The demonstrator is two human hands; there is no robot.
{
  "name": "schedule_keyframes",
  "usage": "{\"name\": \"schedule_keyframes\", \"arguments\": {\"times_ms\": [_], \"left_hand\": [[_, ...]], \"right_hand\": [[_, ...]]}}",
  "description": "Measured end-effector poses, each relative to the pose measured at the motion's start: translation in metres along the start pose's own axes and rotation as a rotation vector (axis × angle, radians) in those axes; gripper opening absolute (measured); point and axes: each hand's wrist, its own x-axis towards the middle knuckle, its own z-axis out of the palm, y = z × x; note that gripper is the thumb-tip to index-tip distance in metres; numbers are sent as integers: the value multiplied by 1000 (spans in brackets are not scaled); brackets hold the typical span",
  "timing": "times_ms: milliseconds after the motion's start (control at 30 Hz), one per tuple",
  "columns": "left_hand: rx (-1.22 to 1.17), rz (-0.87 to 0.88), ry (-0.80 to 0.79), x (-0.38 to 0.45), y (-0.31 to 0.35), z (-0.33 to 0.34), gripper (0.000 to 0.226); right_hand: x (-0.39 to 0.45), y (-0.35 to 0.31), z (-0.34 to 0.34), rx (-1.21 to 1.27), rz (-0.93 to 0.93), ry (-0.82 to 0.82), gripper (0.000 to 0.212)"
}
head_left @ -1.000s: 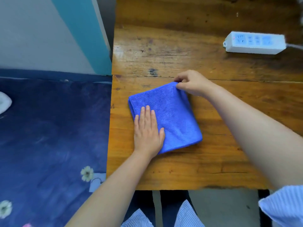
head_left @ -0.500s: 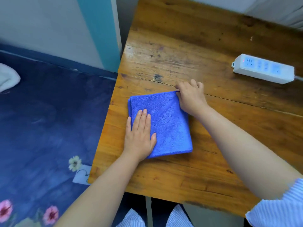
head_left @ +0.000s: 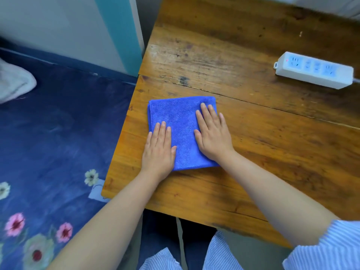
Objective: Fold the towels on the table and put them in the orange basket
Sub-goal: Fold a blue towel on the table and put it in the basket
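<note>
Towel [head_left: 181, 121] on tabletop [head_left: 253, 152] near left edge; power strip [head_left: 313, 72] far right; bed [head_left: 54, 133] left.

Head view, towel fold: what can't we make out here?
- Orange basket: nowhere in the head view, location unknown.
- Blue towel: near corners hidden under the left hand and right hand, both flat on it.
- Power strip: cord cut off by the right edge.
- White cloth on the bed: cut off by the left edge, blurred.

bare table [head_left: 253, 152] right of towel [head_left: 181, 121], power strip [head_left: 313, 70] (far right) blocking
</note>
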Motion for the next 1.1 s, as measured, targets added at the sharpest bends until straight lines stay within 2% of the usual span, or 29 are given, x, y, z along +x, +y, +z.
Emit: {"name": "schedule_keyframes", "arguments": {"times_ms": [100, 167, 267, 333, 433, 533, 633, 733, 833, 967, 1067, 1100], "left_hand": [[14, -35, -7, 1, 0, 1, 59], [30, -12, 13, -5, 4, -8, 55], [50, 191, 257, -27, 11, -6, 34], [57, 268, 287, -45, 16, -1, 28], [46, 221, 220, -61, 23, 3, 33], [60, 172, 259, -60, 27, 0, 24], [25, 181, 273, -52, 29, -9, 17], [80, 195, 282, -47, 28, -13, 16], [98, 198, 314, -49, 27, -12, 17], [105, 189, 341, -49, 28, -10, 25], [113, 197, 329, -49, 27, -11, 10], [109, 194, 329, -49, 25, -10, 18]], "right_hand": [[-10, 4, -9, 2, -44, -25, 55], [-29, 1, -14, -12, -131, 84, 46], [-63, -2, -11, 34, -292, 293, 24], [-81, -2, -8, 49, -364, 269, 24], [-92, -2, -3, -12, -397, 235, 31], [-89, 0, -1, -115, -459, 275, 15], [-79, -3, -9, -208, -527, 217, 6], [-71, -7, -15, -379, -581, 169, 12], [-68, -6, -14, -463, -605, 190, 12], [-63, -6, -12, -473, -608, 247, 26], [-59, -9, -18, -382, -585, 224, 24], [-57, -11, -24, -305, -560, 206, 19]]}}
